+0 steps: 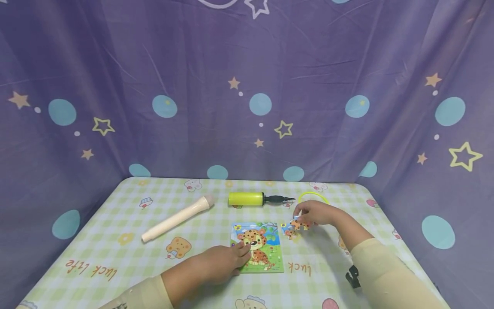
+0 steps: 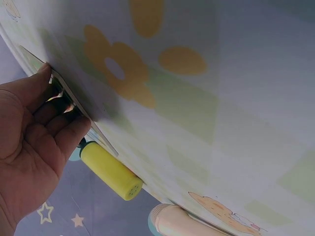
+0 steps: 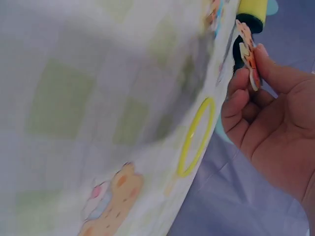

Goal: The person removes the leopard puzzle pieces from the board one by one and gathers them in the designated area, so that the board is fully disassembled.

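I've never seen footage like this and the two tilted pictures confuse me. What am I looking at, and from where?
No machine here: a person works with bare hands. The wide picture comes from a camera on the head, the tilted ones from cameras on each wrist. On the checked tablecloth lie a cream tube, a yellow pump, a yellow ring and a leopard puzzle board. The left hand rests on the board's edge. The right hand pinches a puzzle piece; another loose piece lies beside the board.
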Demonstrator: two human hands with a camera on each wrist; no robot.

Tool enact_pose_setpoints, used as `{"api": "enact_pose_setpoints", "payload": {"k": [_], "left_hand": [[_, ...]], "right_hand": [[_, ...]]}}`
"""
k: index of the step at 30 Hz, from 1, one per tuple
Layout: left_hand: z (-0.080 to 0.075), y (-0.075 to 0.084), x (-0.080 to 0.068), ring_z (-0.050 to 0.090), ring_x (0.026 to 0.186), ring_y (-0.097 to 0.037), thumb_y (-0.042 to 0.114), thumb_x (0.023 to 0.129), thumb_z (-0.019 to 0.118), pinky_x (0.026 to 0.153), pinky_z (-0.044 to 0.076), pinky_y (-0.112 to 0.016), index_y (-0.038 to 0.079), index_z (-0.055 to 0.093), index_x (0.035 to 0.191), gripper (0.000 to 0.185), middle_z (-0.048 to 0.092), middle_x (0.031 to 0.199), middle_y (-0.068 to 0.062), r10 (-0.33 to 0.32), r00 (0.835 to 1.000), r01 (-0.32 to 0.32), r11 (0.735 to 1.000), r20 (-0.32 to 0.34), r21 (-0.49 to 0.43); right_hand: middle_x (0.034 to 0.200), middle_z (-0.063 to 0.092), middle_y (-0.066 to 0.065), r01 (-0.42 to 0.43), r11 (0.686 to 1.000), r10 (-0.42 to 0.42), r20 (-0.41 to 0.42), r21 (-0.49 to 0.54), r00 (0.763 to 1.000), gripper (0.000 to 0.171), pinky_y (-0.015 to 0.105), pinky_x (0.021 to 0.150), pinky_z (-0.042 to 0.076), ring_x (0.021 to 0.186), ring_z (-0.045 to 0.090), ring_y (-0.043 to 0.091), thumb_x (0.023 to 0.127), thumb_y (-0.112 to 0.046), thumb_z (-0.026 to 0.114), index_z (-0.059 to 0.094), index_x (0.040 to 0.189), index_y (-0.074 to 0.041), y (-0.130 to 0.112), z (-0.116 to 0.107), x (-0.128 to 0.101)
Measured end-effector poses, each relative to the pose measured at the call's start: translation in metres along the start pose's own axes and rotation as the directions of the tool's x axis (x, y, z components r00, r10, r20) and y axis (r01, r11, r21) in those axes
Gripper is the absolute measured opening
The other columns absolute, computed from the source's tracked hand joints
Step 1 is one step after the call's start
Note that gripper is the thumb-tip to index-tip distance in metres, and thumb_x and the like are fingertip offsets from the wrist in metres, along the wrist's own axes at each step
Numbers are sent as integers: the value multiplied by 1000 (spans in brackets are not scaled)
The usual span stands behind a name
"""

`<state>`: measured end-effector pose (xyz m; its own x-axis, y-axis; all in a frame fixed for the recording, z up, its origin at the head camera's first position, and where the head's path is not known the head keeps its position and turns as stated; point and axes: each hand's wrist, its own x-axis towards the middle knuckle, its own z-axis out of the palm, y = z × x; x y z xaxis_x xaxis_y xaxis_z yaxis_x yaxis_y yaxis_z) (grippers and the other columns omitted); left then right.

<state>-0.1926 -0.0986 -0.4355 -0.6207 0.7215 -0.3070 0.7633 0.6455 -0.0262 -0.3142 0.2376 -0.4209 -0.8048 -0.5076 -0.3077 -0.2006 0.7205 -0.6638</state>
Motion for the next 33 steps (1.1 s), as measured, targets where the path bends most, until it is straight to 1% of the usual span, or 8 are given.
{"api": "enact_pose_setpoints", "payload": {"k": [5,8,10,13,16,20,24,33], "left_hand": [[1,-1,-1,33,146,-19,34,100,54,108,44,-29,20,40,151,55,32,160,1,7,1000,-7,1000,-4,16],[2,-2,-1,34,145,-20,34,100,54,108,44,-29,20,40,151,55,32,160,0,13,1000,-13,1000,-9,6],[2,-3,-2,34,145,-20,34,100,54,108,44,-30,19,40,151,55,32,160,0,16,1000,-16,1000,-13,3],[4,-3,-1,34,145,-20,34,100,54,108,44,-30,19,40,151,55,32,160,0,16,1000,-16,1000,-16,-1],[5,-3,-1,34,145,-20,35,100,54,108,44,-30,19,40,151,55,31,160,0,17,1000,-17,1000,-18,-3],[4,-3,-1,34,145,-20,35,100,54,108,44,-30,20,40,151,55,31,160,0,15,1000,-15,1000,-18,-7],[3,-2,-2,34,145,-20,34,100,54,108,44,-30,20,40,151,55,31,160,0,14,1000,-14,1000,-21,-6],[3,-2,-1,34,145,-21,33,100,54,110,42,-32,19,40,151,54,32,160,-1,15,1000,-15,1000,-28,-14]], "right_hand": [[64,53,2,-96,994,95,39,43,995,11,27,51,36,52,41,14,97,-15,61,67,105,-11,17,1,0],[63,52,1,-133,990,132,28,45,991,8,26,51,37,51,40,12,96,-13,63,67,102,-11,22,4,1],[67,56,2,-143,990,143,-8,6,990,6,26,51,40,54,45,13,94,-14,65,67,100,-11,23,7,2],[73,59,1,-147,985,141,-73,-90,987,7,28,57,46,61,53,14,92,-16,69,65,96,-12,23,11,4],[77,61,0,-166,966,146,-114,-197,983,12,31,67,49,70,56,15,90,-21,71,63,93,-14,22,14,7],[82,60,-1,-183,935,151,-126,-304,981,14,35,76,48,77,55,14,90,-26,71,63,94,-15,22,16,10],[88,57,0,-185,916,148,-128,-357,981,15,37,80,48,82,53,15,90,-28,71,64,95,-15,19,16,12],[90,58,-2,-184,892,129,-156,-413,979,19,38,78,49,81,54,15,88,-29,74,61,95,-17,16,20,13]]}}
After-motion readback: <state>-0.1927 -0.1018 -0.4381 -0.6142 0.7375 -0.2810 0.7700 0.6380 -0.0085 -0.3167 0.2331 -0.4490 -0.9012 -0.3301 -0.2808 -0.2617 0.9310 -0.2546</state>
